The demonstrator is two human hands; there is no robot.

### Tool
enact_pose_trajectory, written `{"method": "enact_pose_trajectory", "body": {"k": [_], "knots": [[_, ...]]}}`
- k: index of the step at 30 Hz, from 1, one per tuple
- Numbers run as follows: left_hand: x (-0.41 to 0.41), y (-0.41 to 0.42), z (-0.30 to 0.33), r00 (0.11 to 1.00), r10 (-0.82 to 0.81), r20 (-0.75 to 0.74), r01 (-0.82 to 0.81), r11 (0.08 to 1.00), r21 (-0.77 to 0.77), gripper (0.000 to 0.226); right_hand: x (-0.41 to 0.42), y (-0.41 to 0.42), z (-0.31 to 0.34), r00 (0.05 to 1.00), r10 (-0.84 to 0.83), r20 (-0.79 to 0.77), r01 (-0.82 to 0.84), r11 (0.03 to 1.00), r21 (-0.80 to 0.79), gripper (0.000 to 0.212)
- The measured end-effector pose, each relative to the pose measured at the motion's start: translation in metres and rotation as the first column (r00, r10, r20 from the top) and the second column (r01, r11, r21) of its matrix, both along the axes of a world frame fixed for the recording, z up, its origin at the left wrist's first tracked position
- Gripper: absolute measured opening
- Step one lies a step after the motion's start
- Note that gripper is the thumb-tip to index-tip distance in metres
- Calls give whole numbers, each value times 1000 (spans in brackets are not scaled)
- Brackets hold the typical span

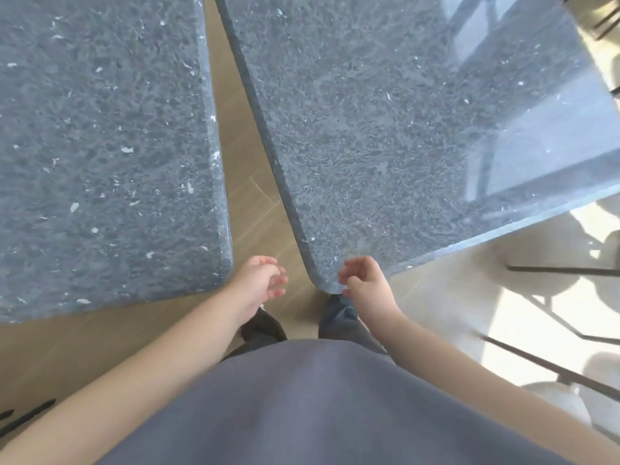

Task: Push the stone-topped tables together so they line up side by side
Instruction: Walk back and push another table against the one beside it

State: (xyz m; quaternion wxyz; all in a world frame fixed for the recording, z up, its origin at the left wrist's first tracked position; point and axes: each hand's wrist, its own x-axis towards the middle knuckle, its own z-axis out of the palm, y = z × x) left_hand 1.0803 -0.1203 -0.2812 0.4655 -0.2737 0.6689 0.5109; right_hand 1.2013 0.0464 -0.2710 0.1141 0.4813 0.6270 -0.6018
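Two grey speckled stone-topped tables fill the view. The left table [100, 146] lies square to me. The right table [385, 112] is turned at an angle, so a wedge of wooden floor opens between them, narrow at the far end and wide near me. My left hand [258, 285] hovers in that gap beside the left table's near right corner, fingers loosely curled, holding nothing. My right hand [365, 283] is at the right table's near corner, fingers relaxed and close to the edge, gripping nothing.
I stand at the wide end of the gap; my shoes [265, 325] are on the wooden floor [255, 182]. Thin dark chair or table legs [553, 370] and sunlit pale floor lie to the right. Dark objects [27, 417] sit at the lower left.
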Motion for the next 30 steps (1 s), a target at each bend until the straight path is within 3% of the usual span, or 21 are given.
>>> {"method": "enact_pose_trajectory", "body": {"k": [4, 8, 12, 15, 21, 27, 30], "knots": [[-6, -8, -20, 993, -10, 115, 2, 997, 72, 31, 3, -24, -22, 979, -187, 81, 191, 981, -44, 33], [3, -1, -37, 970, 40, 239, -69, 991, 117, 18, 13, -28, -38, 912, -376, 162, 398, 907, -135, 23], [14, 16, -55, 949, 101, 298, -140, 983, 115, 30, 27, -11, -51, 849, -466, 249, 513, 838, -183, 14], [21, 33, -63, 936, 137, 324, -197, 967, 162, 18, 33, 14, -62, 830, -460, 315, 531, 825, -193, 9], [37, 66, -68, 899, 252, 358, -347, 908, 233, 28, 37, 54, -79, 864, -393, 314, 492, 789, -367, 40], [47, 92, -79, 898, 321, 300, -387, 901, 194, 42, 19, 71, -97, 776, -581, 246, 596, 550, -585, 57], [51, 93, -81, 874, 356, 332, -442, 866, 233, 41, 13, 65, -102, 695, -675, 246, 657, 458, -598, 57]]}}
